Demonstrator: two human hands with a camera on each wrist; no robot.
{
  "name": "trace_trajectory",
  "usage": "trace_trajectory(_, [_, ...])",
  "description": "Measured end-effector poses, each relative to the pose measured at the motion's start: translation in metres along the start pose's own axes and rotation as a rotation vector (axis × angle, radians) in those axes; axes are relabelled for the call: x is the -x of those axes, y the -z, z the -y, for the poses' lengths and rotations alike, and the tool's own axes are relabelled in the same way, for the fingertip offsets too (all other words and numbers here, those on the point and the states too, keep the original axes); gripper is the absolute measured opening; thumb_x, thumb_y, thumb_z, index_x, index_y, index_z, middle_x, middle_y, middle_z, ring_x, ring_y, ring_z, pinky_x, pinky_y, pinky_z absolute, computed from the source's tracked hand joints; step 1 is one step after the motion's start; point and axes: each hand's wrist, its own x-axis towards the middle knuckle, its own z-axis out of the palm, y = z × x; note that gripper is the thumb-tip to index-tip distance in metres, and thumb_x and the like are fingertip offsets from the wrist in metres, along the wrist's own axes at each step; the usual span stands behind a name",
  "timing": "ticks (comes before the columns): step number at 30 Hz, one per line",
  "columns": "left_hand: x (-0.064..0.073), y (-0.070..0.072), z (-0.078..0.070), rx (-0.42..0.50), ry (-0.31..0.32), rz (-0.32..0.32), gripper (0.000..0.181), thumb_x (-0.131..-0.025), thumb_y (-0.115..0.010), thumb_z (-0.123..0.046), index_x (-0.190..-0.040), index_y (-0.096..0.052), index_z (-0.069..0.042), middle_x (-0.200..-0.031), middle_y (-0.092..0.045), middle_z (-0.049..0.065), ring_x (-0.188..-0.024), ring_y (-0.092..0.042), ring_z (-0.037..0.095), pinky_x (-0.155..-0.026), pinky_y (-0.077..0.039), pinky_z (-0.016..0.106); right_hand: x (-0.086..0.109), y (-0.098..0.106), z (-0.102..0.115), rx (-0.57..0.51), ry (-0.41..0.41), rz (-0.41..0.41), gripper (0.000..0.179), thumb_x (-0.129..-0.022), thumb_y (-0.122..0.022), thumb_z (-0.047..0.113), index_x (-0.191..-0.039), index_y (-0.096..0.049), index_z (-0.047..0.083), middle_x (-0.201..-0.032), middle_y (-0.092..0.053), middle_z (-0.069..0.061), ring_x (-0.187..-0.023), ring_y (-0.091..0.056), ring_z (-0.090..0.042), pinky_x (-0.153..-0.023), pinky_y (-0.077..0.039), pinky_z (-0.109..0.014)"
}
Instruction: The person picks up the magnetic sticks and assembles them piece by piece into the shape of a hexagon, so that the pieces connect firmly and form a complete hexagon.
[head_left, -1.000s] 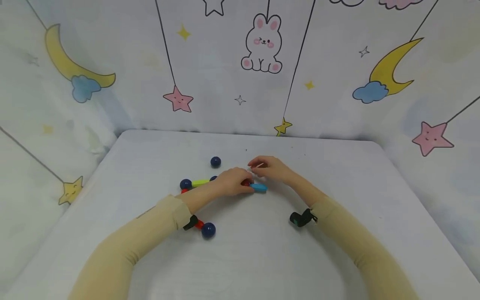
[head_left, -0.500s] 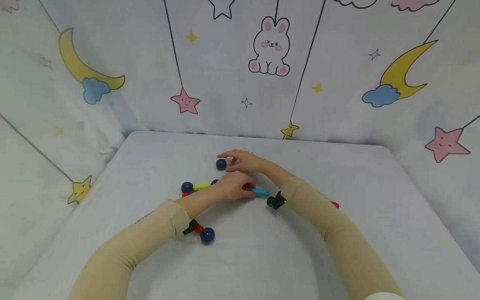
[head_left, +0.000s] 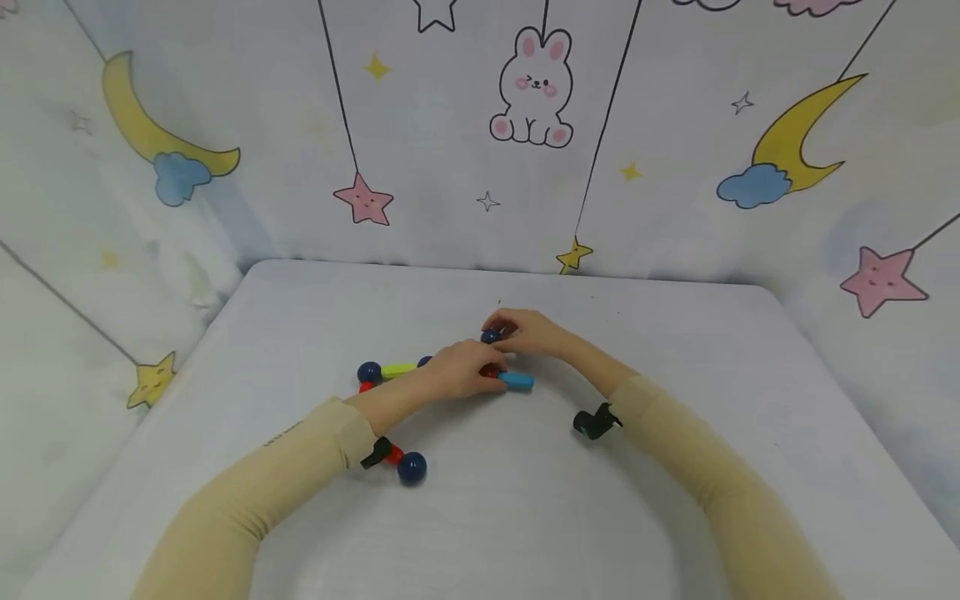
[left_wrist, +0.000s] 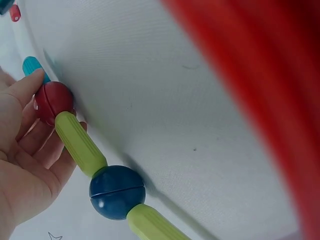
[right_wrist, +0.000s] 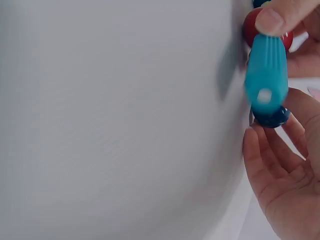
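My left hand (head_left: 467, 369) grips a red ball (left_wrist: 55, 102) in a chain of toy magnetic rods and balls. From that ball a light-blue rod (head_left: 517, 381) sticks out to the right. On its other side a lime rod (left_wrist: 80, 142) leads to a dark blue ball (left_wrist: 117, 192) and a second lime rod (left_wrist: 155, 223). Just behind the left fingers, my right hand (head_left: 534, 333) holds a separate dark blue ball (head_left: 490, 336) in its fingertips. In the right wrist view the light-blue rod (right_wrist: 266, 70) partly covers that ball (right_wrist: 271, 118).
Left of the hands, the chain turns at a dark blue corner ball (head_left: 369, 372) into a red rod (head_left: 365, 387). Its near end shows another red rod (head_left: 394, 454) and ball (head_left: 412, 468), partly behind the left wrist camera (head_left: 377, 452). A loose red rod (left_wrist: 15, 12) lies farther off.
My right hand has reached left to the loose dark blue ball at the back, taken hold of it and brought it right, beside my left hand. The left hand has kept its grip.
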Motion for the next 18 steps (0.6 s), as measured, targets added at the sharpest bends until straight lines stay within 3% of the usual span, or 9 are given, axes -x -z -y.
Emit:
trace_trajectory(5, [-0.001,-0.001,0.001,0.01,0.044,0.017,0.023,-0.091,-0.07,-0.028,-0.108,-0.07,-0.013,-0.093,-0.065,-0.004,-0.079,-0.051,0.012,-0.069,-0.042,0.025,0.045,0.008,-0.015,-0.042,-0.058,-0.062,0.036,-0.089,-0.072,0.02,-0.122,-0.061,0.008,-0.118,-0.063,-0.008,-0.104,-0.058,-0.022,-0.094,-0.046,-0.04])
trace_trajectory(10, [-0.002,0.001,0.001,0.013,0.067,0.029,0.024,-0.092,-0.069,-0.029,-0.11,-0.07,-0.013,-0.094,-0.064,-0.004,-0.081,-0.052,0.013,-0.071,-0.043,0.026,0.079,0.01,-0.019,-0.074,-0.078,-0.067,0.037,-0.087,-0.074,0.021,-0.119,-0.061,0.008,-0.116,-0.063,-0.008,-0.102,-0.058,-0.023,-0.093,-0.048,-0.043])
trace_trajectory(18, [-0.004,0.001,-0.002,-0.007,0.079,0.025,0.025,-0.092,-0.069,-0.027,-0.111,-0.07,-0.011,-0.098,-0.066,-0.001,-0.084,-0.053,0.014,-0.073,-0.045,0.027,0.104,0.0,-0.014,-0.112,-0.073,-0.088,0.036,-0.087,-0.075,0.019,-0.118,-0.061,0.009,-0.112,-0.063,-0.006,-0.096,-0.06,-0.019,-0.091,-0.05,-0.038])
